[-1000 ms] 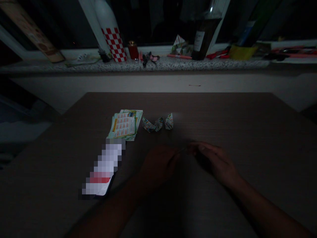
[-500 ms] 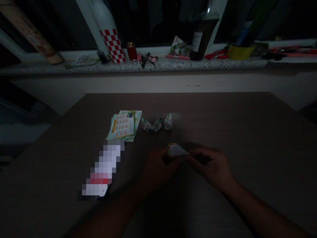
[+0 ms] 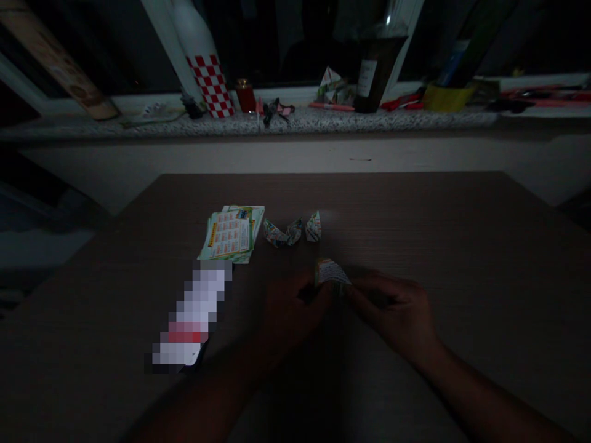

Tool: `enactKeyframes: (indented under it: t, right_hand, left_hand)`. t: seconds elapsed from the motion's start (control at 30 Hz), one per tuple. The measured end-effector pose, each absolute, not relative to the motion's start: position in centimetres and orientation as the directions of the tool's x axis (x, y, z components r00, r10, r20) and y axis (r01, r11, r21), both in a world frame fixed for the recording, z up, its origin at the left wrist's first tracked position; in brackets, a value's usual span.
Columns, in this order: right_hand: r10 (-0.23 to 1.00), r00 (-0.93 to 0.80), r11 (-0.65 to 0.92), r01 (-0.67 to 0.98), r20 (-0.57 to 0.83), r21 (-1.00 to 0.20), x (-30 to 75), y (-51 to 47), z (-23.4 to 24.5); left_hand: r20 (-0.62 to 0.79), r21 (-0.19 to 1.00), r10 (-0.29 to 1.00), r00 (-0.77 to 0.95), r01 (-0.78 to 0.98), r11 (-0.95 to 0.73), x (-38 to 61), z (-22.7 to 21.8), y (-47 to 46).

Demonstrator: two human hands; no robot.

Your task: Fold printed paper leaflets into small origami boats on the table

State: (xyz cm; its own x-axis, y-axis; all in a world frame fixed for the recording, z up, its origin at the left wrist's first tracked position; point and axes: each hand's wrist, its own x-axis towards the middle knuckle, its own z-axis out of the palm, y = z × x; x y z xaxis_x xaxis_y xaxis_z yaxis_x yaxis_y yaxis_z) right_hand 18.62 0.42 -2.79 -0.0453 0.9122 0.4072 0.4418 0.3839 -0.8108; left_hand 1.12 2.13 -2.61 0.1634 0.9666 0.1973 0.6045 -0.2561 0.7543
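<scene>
Between my two hands is a small folded piece of printed paper (image 3: 330, 271), its upper edge bowed. My left hand (image 3: 293, 304) is closed on its left side, thumb along the lower edge. At the paper's right corner, the thumb and forefinger of my right hand (image 3: 401, 307) pinch it. Just beyond lie several folded paper pieces (image 3: 313, 227) in a row. Left of them is a stack of printed paper slips (image 3: 228, 237). The dim light hides the finer folds and the fingers beneath the paper.
A phone (image 3: 194, 314) with a lit, blurred-out screen lies on the wooden table (image 3: 438, 227), left of my hands. On the stone windowsill (image 3: 323, 123) behind stand a red-and-white chequered bottle (image 3: 212, 83), a red jar (image 3: 245, 95), a dark labelled container (image 3: 373, 80) and a yellow holder (image 3: 447, 98).
The paper's upper edge has gone from straight to curved, and it sits slightly higher. My left hand has shifted a little to the left; the other things lie as before.
</scene>
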Motion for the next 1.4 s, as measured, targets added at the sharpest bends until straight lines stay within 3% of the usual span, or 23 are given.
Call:
enactKeyframes:
  t: [0.13,0.2,0.27,0.37,0.47,0.63,0.83,1.2,1.4]
  right_hand:
    - [0.916,-0.059,0.375,0.483,0.398,-0.791,19.1,0.5,-2.6]
    - [0.908,-0.090,0.396,0.510,0.410,-0.764,19.4,0.7,-2.5]
    - [0.897,-0.151,0.428,0.526,0.415,-0.735,19.6,0.8,-2.4]
    - [0.867,-0.258,0.496,0.512,0.426,-0.701,19.7,0.8,-2.4]
    - [0.869,-0.236,0.492,0.498,0.434,-0.715,19.7,0.7,-2.6]
    - [0.904,-0.081,0.408,0.456,0.419,-0.791,19.5,0.8,-3.2]
    - [0.882,-0.176,0.470,0.404,0.437,-0.785,19.2,0.7,-3.0]
    - [0.995,-0.070,0.095,0.334,0.076,-0.938,19.2,0.7,-3.0]
    - [0.999,-0.050,0.017,0.390,-0.003,-0.921,20.3,1.4,-3.5]
  left_hand:
    - [0.206,0.776,0.969,0.140,0.579,-0.249,0.8,-2.5,2.6]
    - [0.292,0.768,0.948,0.129,0.559,-0.313,0.6,-2.5,2.7]
    - [0.425,0.695,0.894,0.140,0.583,-0.421,0.4,-2.4,2.8]
    - [0.537,0.544,0.793,0.286,0.601,-0.585,0.4,-2.4,2.8]
    - [0.460,0.568,0.799,0.388,0.563,-0.600,0.5,-2.3,2.5]
    - [0.227,0.770,0.926,0.301,0.527,-0.360,0.6,-2.0,2.1]
    - [0.158,0.787,0.870,0.467,0.474,-0.396,0.8,-2.5,1.9]
    - [0.386,0.618,0.780,0.493,0.490,-0.615,0.8,-3.6,2.0]
    - [0.470,0.647,0.814,0.341,0.494,-0.581,0.4,-3.0,1.9]
